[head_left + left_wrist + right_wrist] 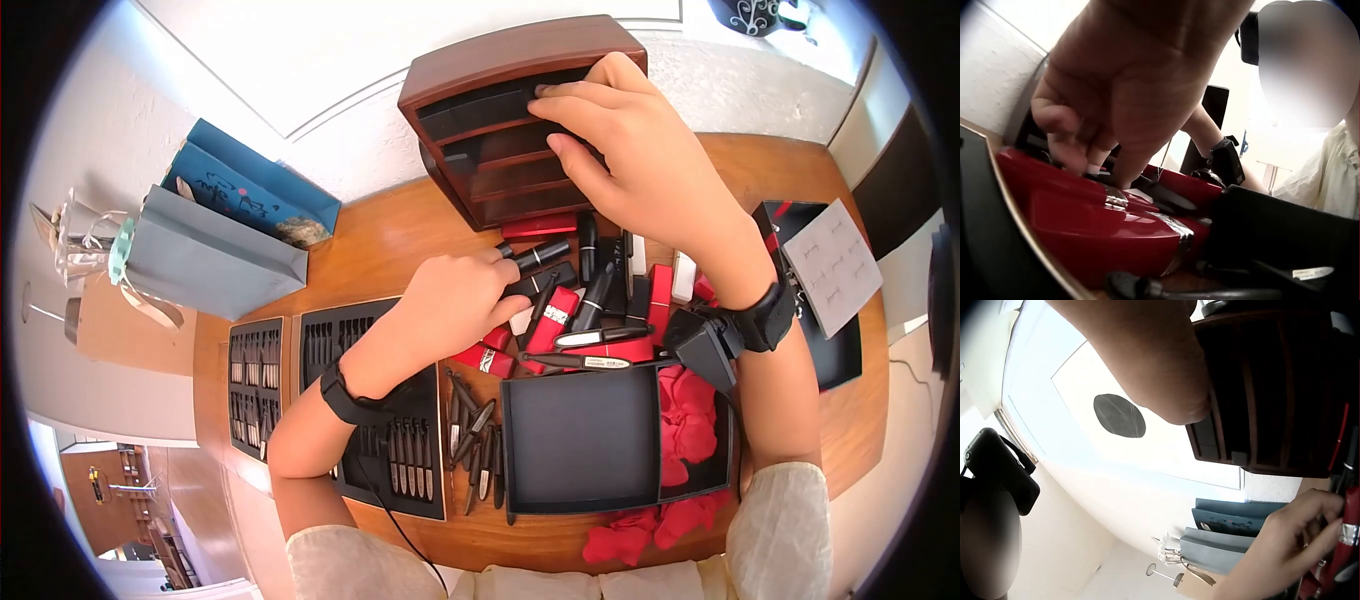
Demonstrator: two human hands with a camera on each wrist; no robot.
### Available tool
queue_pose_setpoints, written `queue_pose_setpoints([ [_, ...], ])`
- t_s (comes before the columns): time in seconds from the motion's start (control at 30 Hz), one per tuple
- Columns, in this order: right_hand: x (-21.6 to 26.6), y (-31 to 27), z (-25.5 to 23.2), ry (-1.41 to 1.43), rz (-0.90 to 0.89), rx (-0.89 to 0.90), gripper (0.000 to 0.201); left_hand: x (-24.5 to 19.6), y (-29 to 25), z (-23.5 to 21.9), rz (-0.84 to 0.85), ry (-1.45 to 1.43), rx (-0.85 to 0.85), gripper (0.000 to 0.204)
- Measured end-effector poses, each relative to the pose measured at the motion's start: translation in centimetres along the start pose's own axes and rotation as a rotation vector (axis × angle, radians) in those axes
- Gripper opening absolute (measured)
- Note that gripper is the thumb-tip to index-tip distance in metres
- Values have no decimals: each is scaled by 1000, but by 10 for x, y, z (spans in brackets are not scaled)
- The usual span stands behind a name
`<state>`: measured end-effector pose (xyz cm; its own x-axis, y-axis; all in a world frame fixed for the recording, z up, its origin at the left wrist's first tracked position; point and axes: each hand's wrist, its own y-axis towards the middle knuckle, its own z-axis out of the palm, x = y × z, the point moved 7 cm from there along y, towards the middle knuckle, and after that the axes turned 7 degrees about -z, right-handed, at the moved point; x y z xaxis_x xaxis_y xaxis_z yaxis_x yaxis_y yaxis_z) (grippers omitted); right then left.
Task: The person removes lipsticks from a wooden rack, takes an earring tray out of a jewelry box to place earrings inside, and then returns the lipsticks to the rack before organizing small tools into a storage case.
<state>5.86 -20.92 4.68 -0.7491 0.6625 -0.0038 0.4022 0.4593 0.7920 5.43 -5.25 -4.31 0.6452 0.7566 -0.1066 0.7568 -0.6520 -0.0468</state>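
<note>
My right hand (625, 140) reaches up to a brown wooden rack (520, 50) with several shelves. Its fingertips touch the end of a flat black box (475, 110) lying in the top compartment, thumb held apart below. Down at the pile in front of the rack, my left hand (455, 300) bends its fingers beside a black tube (545, 255) and a small black box (550, 278). Whether it grips either one I cannot tell. In the left wrist view its fingertips dip behind shiny red boxes (1097, 225) with silver bands.
Black pens (475, 440) lie loose beside an open black box (580, 440) with red petals (685, 420). Dark trays of pens (405, 455) sit at left. Blue and grey paper bags (220, 250) stand behind them. A pale card (832, 262) leans over another black box at right.
</note>
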Motion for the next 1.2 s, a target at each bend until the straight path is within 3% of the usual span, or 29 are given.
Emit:
queue_pose_setpoints([
  [0.2,0,1,-1,-7,-10,-4,25,5,-1,-5,21,-94,31,24],
  [0.27,0,0,0,-7,-13,-17,25,10,-5,-16,-21,-368,16,24],
  [0.3,0,0,0,-9,-20,-18,25,11,-8,-21,-17,-365,23,24],
  [0.37,0,-1,-1,-11,-23,-19,24,19,-15,-18,-182,-830,201,26],
  [0.4,1,0,-2,-12,-26,-16,24,16,-18,-22,-106,-969,195,25],
  [0.63,0,0,0,-14,-20,-2,25,14,-27,-25,-93,-1133,176,33],
  [0.73,-1,0,1,-3,-3,13,25,15,-25,-28,-88,-1142,33,31],
  [0.8,-1,0,0,-5,-6,14,25,22,-22,-32,-53,-994,-138,30],
  [0.83,0,0,0,-6,-6,16,26,20,-19,-34,-53,-993,-141,30],
  [0.9,0,0,-1,-2,-9,9,26,6,-19,-57,29,-453,-426,34],
  [0.93,1,0,-1,1,-9,2,27,3,-17,-58,27,-452,-429,34],
  [1.0,1,0,-1,3,-13,-1,27,-5,-23,-70,55,-238,-659,36],
  [1.17,0,0,0,9,-3,1,27,-10,-30,-70,61,-33,-806,34],
  [1.2,0,0,-1,-6,-16,-48,19,-13,-32,-72,63,44,-841,34],
])
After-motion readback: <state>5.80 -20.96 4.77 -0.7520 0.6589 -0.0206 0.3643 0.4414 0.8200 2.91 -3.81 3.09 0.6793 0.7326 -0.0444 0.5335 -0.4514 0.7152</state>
